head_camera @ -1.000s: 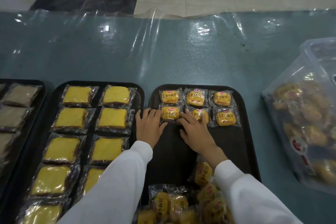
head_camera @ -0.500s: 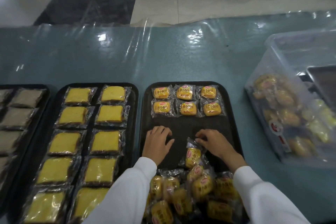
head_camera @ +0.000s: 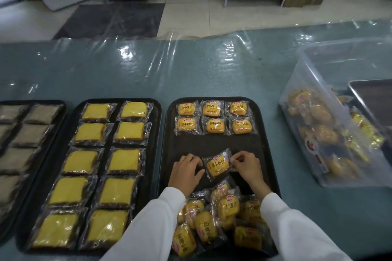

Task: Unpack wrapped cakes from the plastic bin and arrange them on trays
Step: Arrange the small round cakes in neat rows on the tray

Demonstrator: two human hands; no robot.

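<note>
Pinching the wrapper's three-o'clock edge, right hand holds one small wrapped cake; left hand, loosely curled, rests at nine o'clock. Probably light, soft, crinkly-slick: grip the seams.

Dim overall, light from overhead. White glare patches on the plastic sheet over my worktop, brightest just beyond the trays. Trays left of the plastic bin smear w/ motion blur toward the frame edge. Wide-angle bends the worktop's far edge.
</note>
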